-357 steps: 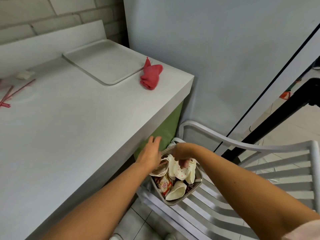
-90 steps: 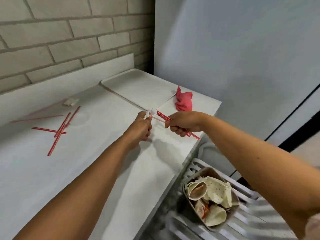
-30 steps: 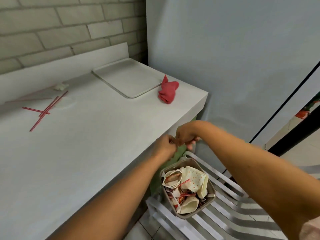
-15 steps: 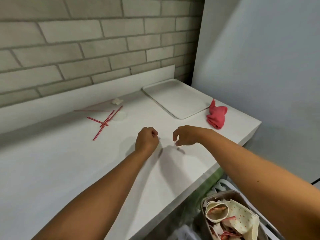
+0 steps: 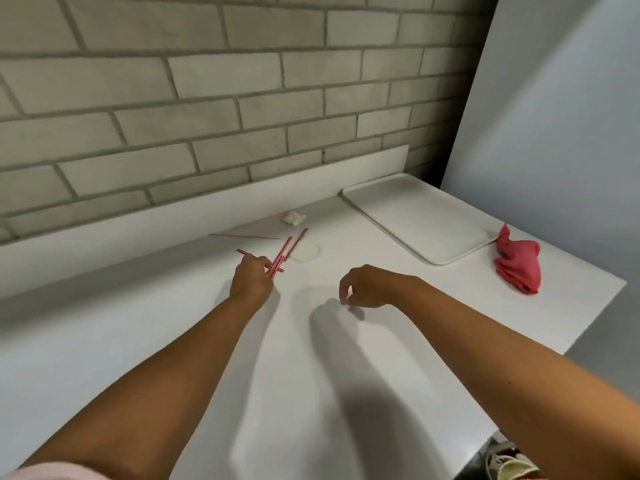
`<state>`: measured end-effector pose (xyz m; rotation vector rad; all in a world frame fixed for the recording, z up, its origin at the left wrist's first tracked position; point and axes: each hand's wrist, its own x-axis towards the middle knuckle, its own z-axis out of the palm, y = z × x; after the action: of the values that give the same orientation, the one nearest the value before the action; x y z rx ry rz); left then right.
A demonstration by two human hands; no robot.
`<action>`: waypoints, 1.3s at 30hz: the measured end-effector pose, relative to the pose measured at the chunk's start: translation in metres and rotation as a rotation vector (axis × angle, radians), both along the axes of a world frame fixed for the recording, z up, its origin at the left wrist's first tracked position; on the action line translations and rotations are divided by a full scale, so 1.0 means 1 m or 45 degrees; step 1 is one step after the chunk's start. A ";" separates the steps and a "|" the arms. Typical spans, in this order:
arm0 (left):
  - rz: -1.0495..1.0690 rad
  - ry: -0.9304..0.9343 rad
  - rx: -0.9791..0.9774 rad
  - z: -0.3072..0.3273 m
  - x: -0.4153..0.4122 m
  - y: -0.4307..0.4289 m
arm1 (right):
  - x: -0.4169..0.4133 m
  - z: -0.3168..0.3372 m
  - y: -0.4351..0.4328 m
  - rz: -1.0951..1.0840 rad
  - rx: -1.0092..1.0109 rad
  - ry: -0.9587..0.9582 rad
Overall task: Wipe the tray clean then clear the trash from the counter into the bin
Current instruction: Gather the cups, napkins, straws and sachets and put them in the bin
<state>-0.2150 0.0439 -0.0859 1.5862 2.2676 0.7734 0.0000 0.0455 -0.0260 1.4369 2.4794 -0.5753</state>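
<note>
Bin (image 5: 494,454): only a corner shows at the bottom right edge, below the counter (image 5: 173,358)
Right hand (image 5: 369,287): hovers over the counter, fingers loosely curled, grasping nothing
Left hand (image 5: 251,280): fingertips closed on the near ends of the straws (image 5: 280,258)
Cloth (image 5: 517,268): crumpled on the counter, just beside the tray's near corner
Straws: red-striped, crossed in a loose bunch on the counter; a thin straw (image 5: 242,236) lies apart, nearer the wall
Handling: judged light, thin and springy, apt to roll or splay; best gathered parallel and pinched near the middle, not by one end
Lid (image 5: 304,252): clear flat disc just beside the straws; likely slippery, better lifted by its rim
Wad (image 5: 293,218): small crumpled white scrap beyond the lid; soft, an easy pinch
Tray (image 5: 419,220): bare, in the far right corner
Progress: tray looks wiped; straws, lid and wad are left to bin
</note>
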 end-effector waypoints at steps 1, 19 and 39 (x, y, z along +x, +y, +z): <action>-0.013 0.021 -0.011 -0.001 -0.007 0.003 | -0.006 -0.002 0.002 0.005 0.005 0.007; -0.363 0.375 -0.229 -0.001 -0.074 0.043 | -0.099 -0.024 0.070 0.090 0.344 0.250; -0.241 0.325 -0.309 0.000 -0.078 0.003 | -0.167 -0.051 0.084 0.543 0.473 0.095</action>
<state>-0.2931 0.0474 -0.0862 1.8306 2.2288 0.2492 -0.1667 0.1291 -0.0770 0.9408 2.9431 -0.0879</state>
